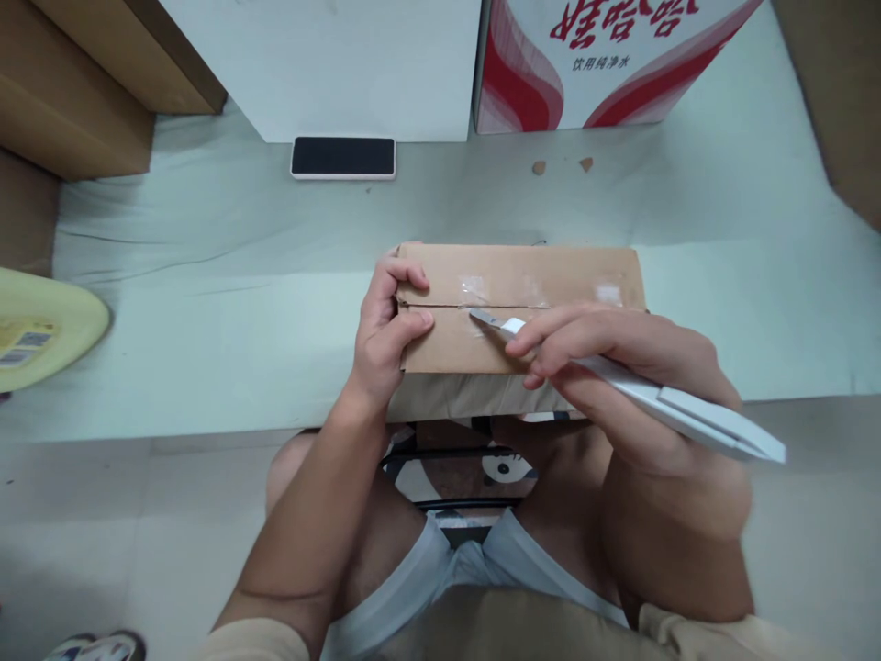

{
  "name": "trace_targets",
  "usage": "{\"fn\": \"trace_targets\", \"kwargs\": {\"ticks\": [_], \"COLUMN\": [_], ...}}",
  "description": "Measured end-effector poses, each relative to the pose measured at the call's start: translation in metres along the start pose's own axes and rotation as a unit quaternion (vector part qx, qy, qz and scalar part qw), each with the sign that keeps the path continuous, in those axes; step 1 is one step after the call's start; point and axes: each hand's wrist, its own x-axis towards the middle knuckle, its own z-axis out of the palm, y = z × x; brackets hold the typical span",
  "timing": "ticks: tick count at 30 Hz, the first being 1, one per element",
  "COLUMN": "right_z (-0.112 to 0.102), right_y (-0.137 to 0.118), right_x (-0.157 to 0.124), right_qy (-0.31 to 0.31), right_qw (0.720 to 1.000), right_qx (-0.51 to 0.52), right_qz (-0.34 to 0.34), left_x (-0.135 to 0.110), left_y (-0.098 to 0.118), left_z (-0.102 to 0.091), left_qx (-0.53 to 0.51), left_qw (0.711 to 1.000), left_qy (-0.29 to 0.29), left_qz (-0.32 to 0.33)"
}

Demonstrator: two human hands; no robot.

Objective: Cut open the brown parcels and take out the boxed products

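A small brown cardboard box (543, 271) lies on the pale green sheet (227, 303) just in front of my knees. Clear tape runs along its centre seam. My left hand (385, 326) grips the box's left end, fingers curled over the top edge. My right hand (619, 367) is closed around a white utility knife (661, 399). The knife's blade tip rests on the taped seam near the middle of the box.
A black phone in a white case (342, 156) lies at the back. Behind it stand a white box (330, 64) and a red-and-white printed carton (606, 60). Brown cartons (75, 92) sit at far left, a yellow-green object (41, 326) at the left edge.
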Motion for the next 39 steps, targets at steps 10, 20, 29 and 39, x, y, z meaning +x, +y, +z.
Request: {"fn": "trace_targets", "kwargs": {"ticks": [10, 20, 29, 39], "right_z": [-0.006, -0.016, -0.043, -0.057], "right_y": [0.011, 0.013, 0.036, 0.053], "right_x": [-0.008, -0.012, -0.009, -0.009], "right_qy": [0.139, 0.125, 0.229, 0.185], "right_qw": [0.969, 0.982, 0.955, 0.957], "right_qx": [0.203, 0.139, 0.165, 0.203], "right_qz": [0.015, 0.000, -0.094, -0.095], "left_x": [0.002, 0.000, 0.002, 0.002], "left_y": [-0.001, -0.001, -0.001, 0.000], "left_z": [-0.003, -0.004, -0.005, -0.005], "left_qx": [0.044, 0.057, 0.077, 0.083], "left_qw": [0.997, 0.997, 0.995, 0.996], "left_qy": [-0.033, -0.027, -0.039, -0.026], "left_qz": [0.045, 0.042, 0.055, 0.034]}}
